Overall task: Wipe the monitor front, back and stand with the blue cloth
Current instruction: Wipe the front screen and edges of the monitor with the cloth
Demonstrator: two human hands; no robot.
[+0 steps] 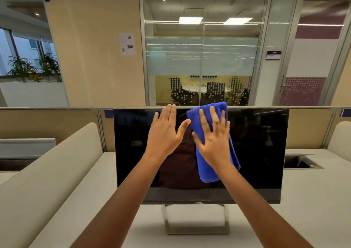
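Behind: a beige partition (307,126) just behind the monitor, then a glass-walled meeting room (201,58).
Sides: a padded cream divider (57,162) on the left; an open cable hatch (302,161) in the counter (303,200) on the right.
In the way: both forearms cross the lower screen.
Monitor (256,143): black Dell, dark reflective screen, upright mid-counter on a silver frame stand (197,230).
Blue cloth (209,171): folded long, against the screen's upper middle, its top past the bezel.
Right grip (214,139): fingers spread, pressing the cloth.
Left grip (165,134): fingers straight, empty, just beside the cloth.
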